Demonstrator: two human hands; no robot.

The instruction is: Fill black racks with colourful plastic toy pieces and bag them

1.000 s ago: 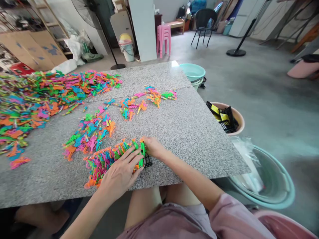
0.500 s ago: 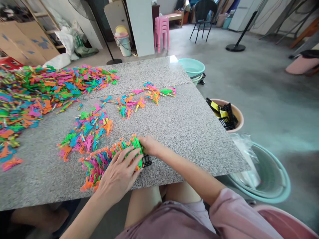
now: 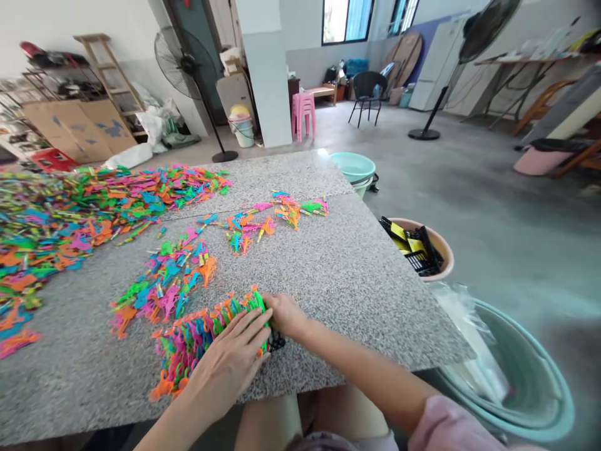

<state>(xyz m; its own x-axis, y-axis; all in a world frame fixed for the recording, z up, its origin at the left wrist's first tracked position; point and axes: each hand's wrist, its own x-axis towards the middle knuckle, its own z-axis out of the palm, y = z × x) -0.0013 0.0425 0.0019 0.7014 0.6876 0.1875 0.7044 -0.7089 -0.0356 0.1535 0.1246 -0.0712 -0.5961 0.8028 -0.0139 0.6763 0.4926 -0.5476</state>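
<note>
A tight row of gun-shaped plastic toys (image 3: 188, 338) in orange, pink, green and blue stands on the speckled stone table near its front edge. Over the right part of this row lies my left hand (image 3: 230, 357), fingers stretched out and resting on the toys. My right hand (image 3: 284, 313) is closed at the row's right end, its fingers curled against a green toy (image 3: 258, 302); the fingertips are partly hidden. A black plastic rack (image 3: 277, 340) shows just below my right hand, at the end of the row.
Loose toys (image 3: 171, 275) lie behind the row, with a large heap (image 3: 117, 200) at the far left. Off the table's right edge stand a tub of black racks (image 3: 444, 266), a green basket (image 3: 558, 388) with clear plastic bags (image 3: 474, 351), and a teal basin (image 3: 353, 164).
The head view has tilted up, showing more of the room. Both hands stay at the row's right end; my right hand now covers more of the black rack.
</note>
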